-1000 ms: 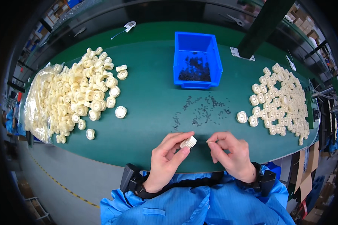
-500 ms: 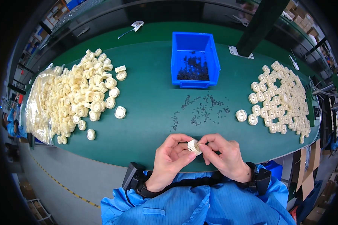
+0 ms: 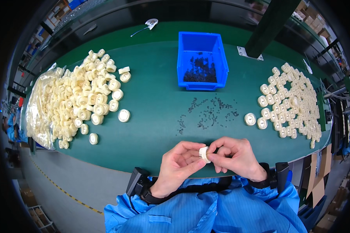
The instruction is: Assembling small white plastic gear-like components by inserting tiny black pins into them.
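at six o'clock, just over the near edge of the green surface (image 3: 155,108), we hold one cream toothed wheel (image 3: 203,154) between both hands. our left hand (image 3: 179,163) pinches it from the left, thumb under and fingers above; our right hand (image 3: 236,158) has its fingers pressed together on the wheel's right face. scattered small black parts (image 3: 208,112) lie at twelve o'clock from the hands, with a blue bin (image 3: 202,60) beyond them. a heap of cream wheels (image 3: 85,101) lies at ten o'clock beside a clear bag (image 3: 39,112), and laid-out cream wheels (image 3: 289,101) at two o'clock.
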`<action>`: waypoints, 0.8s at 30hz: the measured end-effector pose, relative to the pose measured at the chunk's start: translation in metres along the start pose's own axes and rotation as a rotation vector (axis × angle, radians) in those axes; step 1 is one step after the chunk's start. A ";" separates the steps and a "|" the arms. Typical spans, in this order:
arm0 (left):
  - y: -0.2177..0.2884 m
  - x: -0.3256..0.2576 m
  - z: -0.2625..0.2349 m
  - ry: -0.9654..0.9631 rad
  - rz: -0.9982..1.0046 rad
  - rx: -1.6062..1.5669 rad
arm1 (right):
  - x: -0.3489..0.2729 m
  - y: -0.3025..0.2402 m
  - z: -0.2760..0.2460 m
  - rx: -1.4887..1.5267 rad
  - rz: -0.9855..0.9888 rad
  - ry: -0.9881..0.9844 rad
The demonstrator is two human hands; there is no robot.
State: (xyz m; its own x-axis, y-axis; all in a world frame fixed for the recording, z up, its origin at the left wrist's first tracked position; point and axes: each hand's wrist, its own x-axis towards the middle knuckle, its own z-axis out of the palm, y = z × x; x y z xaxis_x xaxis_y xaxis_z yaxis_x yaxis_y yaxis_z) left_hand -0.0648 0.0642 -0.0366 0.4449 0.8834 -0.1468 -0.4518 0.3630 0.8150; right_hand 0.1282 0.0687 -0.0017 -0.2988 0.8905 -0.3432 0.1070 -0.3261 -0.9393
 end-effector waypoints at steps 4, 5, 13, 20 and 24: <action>-0.002 0.001 -0.001 -0.006 0.035 0.048 | 0.000 0.000 0.008 -0.216 -0.165 0.085; -0.002 0.001 0.000 -0.005 0.034 0.050 | 0.001 0.002 0.010 -0.349 -0.295 0.165; -0.005 -0.001 0.004 0.101 0.046 0.226 | 0.002 0.005 0.009 -0.304 -0.305 0.165; -0.004 0.000 0.012 0.173 0.074 0.468 | 0.003 0.008 0.012 -0.368 -0.346 0.160; -0.007 0.005 0.012 0.256 0.167 0.597 | 0.006 0.012 0.019 -0.511 -0.389 0.253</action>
State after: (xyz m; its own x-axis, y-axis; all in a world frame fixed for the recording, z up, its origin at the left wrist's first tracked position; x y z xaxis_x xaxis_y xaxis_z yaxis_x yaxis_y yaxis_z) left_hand -0.0500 0.0626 -0.0363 0.1758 0.9826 -0.0601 0.0391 0.0540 0.9978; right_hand 0.1096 0.0639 -0.0148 -0.1819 0.9795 0.0870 0.4893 0.1669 -0.8560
